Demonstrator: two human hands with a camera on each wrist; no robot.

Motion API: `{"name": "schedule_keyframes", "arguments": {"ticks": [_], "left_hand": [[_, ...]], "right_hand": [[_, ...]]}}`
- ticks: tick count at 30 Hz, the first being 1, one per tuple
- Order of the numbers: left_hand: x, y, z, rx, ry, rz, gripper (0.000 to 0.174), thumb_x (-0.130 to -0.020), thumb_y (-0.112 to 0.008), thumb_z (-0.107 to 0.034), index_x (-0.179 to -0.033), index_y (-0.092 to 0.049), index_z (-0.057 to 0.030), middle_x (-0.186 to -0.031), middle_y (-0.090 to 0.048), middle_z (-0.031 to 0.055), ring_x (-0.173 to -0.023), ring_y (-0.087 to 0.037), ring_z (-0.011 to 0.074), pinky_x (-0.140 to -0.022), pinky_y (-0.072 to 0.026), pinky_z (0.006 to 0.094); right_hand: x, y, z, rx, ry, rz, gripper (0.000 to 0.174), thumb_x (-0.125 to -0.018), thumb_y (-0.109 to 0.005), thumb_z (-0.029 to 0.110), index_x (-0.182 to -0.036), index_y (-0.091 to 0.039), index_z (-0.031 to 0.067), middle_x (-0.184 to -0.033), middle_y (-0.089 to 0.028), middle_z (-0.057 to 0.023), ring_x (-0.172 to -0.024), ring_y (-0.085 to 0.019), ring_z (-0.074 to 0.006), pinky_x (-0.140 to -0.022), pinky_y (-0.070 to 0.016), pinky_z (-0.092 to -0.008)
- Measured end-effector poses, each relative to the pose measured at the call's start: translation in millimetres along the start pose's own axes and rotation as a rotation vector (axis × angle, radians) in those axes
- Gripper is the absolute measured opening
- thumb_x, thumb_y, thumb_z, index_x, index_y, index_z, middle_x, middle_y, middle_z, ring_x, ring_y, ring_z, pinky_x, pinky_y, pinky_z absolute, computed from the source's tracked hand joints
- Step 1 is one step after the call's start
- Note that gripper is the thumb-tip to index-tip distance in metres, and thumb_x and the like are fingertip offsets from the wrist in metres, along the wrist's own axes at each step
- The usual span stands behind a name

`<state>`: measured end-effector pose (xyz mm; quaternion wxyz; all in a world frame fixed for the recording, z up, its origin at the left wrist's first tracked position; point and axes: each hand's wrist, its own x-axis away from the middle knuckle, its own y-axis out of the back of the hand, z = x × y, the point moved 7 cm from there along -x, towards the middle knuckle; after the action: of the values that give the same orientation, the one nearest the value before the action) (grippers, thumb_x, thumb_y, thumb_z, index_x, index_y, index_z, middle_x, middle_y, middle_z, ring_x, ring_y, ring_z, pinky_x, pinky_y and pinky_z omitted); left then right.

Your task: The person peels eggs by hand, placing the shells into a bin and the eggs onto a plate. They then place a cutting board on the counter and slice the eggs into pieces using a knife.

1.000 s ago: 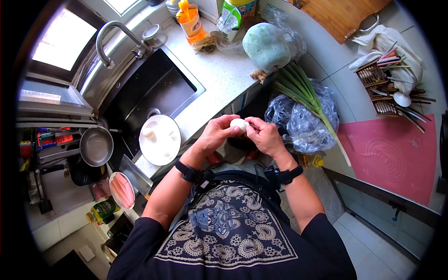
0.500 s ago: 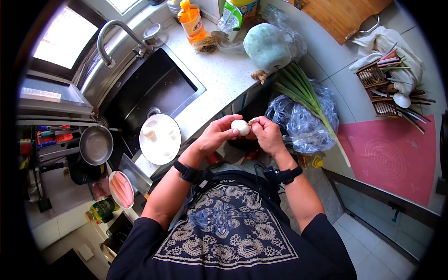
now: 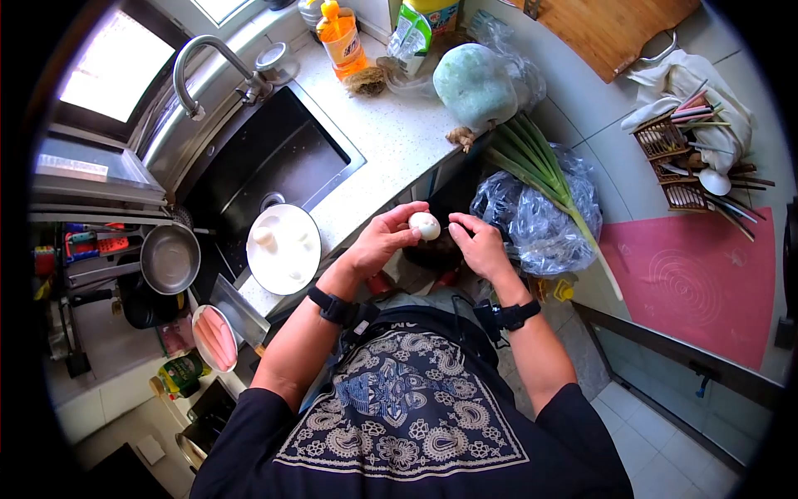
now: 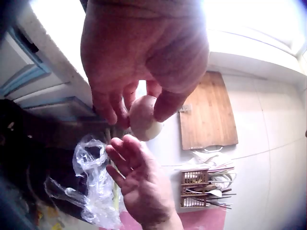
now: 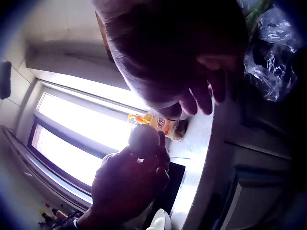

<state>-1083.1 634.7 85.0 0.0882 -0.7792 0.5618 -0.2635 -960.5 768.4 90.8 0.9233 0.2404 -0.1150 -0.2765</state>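
Note:
A smooth, white egg-shaped thing (image 3: pixel 425 225) is pinched between the thumb and fingers of my left hand (image 3: pixel 383 239). In the left wrist view this white thing (image 4: pixel 145 119) has a paler patch low on its side; its exact kind I cannot tell. My right hand (image 3: pixel 482 248) is apart from it, just to the right. The left wrist view shows the right palm (image 4: pixel 146 191) turned up with loosely extended fingers and nothing gripped. On the counter by the sink, a white plate (image 3: pixel 259 274) holds several similar white pieces.
A black sink (image 3: pixel 249 158) with a tall faucet lies left. Right of my hands, leeks (image 3: pixel 540 162) rest on a clear plastic bag (image 3: pixel 532 224). A knife (image 3: pixel 243 312) lies near a bowl of pink sausages (image 3: pixel 216 338). A wax gourd (image 3: pixel 474 83) sits at the counter's end.
My right hand has come away from the white thing, where its fingertips were picking, and its fingers have loosened. The left hand keeps its grip in nearly the same place.

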Motion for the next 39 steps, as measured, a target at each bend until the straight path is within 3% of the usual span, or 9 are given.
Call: {"name": "schedule_keyframes", "arguments": {"ticks": [3, 6, 13, 16, 22, 34, 37, 39], "left_hand": [[0, -2, 0, -0.033, 0.026, 0.019, 0.057, -0.09, -0.069, -0.02, -0.141, -0.046, -0.0078, -0.129, -0.056, 0.0026, -0.111, -0.054, 0.0129, -0.089, -0.0463, 0.0276], [0, -7, -3, -0.123, 0.021, 0.033, 0.058, -0.091, -0.067, -0.023, -0.142, -0.045, -0.0075, -0.129, -0.057, 0.003, -0.109, -0.054, 0.0124, -0.089, -0.0466, 0.0279], [0, -7, 1, -0.147, 0.052, 0.066, 0.049, -0.095, -0.057, -0.017, -0.142, -0.045, -0.0076, -0.127, -0.058, 0.0024, -0.107, -0.055, 0.0113, -0.089, -0.0465, 0.0272], [1, -9, 1, -0.135, 0.061, 0.054, 0.048, -0.096, -0.054, -0.015, -0.142, -0.045, -0.0077, -0.125, -0.058, 0.0018, -0.105, -0.056, 0.0107, -0.089, -0.0469, 0.0263], [-1, -6, 4, -0.095, 0.043, 0.062, 0.047, -0.096, -0.055, -0.015, -0.142, -0.046, -0.008, -0.123, -0.059, 0.0018, -0.103, -0.056, 0.01, -0.088, -0.0476, 0.025], [-3, -7, 3, -0.042, 0.03, 0.097, 0.049, -0.097, -0.056, -0.015, -0.144, -0.043, -0.0096, -0.127, -0.056, 0.0018, -0.108, -0.054, 0.0113, -0.089, -0.0467, 0.0261], [-4, -5, 4, -0.032, 0.018, 0.096, 0.049, -0.097, -0.057, -0.015, -0.144, -0.043, -0.0093, -0.128, -0.056, 0.0019, -0.109, -0.054, 0.012, -0.09, -0.0465, 0.0266], [-5, -4, 5, -0.02, 0.007, 0.101, 0.049, -0.097, -0.057, -0.016, -0.143, -0.043, -0.0091, -0.129, -0.056, 0.002, -0.111, -0.054, 0.0126, -0.091, -0.0463, 0.0273]], "right_hand": [[2, -8, 10, -0.287, -0.119, 0.158, 0.038, -0.091, -0.065, 0.026, -0.119, -0.061, 0.0004, -0.104, -0.069, -0.015, -0.093, -0.068, -0.0214, -0.085, -0.0523, -0.032], [0, -13, 21, -0.341, -0.043, 0.186, 0.041, -0.091, -0.067, 0.029, -0.12, -0.061, 0.0007, -0.101, -0.07, -0.0128, -0.09, -0.066, -0.0155, -0.081, -0.0528, -0.0295], [-3, -11, 20, -0.313, -0.085, 0.212, 0.036, -0.092, -0.066, 0.028, -0.114, -0.064, -0.0002, -0.098, -0.07, -0.0139, -0.089, -0.067, -0.0167, -0.079, -0.0535, -0.0299], [-3, -10, 25, -0.245, -0.002, 0.179, 0.033, -0.093, -0.064, 0.024, -0.115, -0.064, -0.0016, -0.097, -0.071, -0.0104, -0.088, -0.066, -0.0136, -0.078, -0.0535, -0.028], [-4, -7, 33, -0.154, 0.131, 0.126, 0.031, -0.094, -0.06, 0.024, -0.113, -0.064, -0.0013, -0.097, -0.07, -0.0175, -0.09, -0.07, -0.0211, -0.077, -0.0541, -0.03], [-6, -6, 30, -0.118, 0.184, 0.04, 0.027, -0.097, -0.054, 0.019, -0.11, -0.065, -0.0021, -0.093, -0.07, -0.0207, -0.086, -0.071, -0.0271, -0.074, -0.0549, -0.0327], [-7, -5, 33, -0.139, 0.189, 0.003, 0.024, -0.095, -0.055, 0.018, -0.106, -0.066, -0.0005, -0.092, -0.069, -0.0206, -0.086, -0.07, -0.0338, -0.073, -0.0555, -0.0358], [-8, -6, 30, -0.14, 0.176, -0.002, 0.025, -0.096, -0.054, 0.018, -0.109, -0.066, -0.0006, -0.092, -0.07, -0.0189, -0.084, -0.07, -0.0271, -0.073, -0.0549, -0.033]]}}
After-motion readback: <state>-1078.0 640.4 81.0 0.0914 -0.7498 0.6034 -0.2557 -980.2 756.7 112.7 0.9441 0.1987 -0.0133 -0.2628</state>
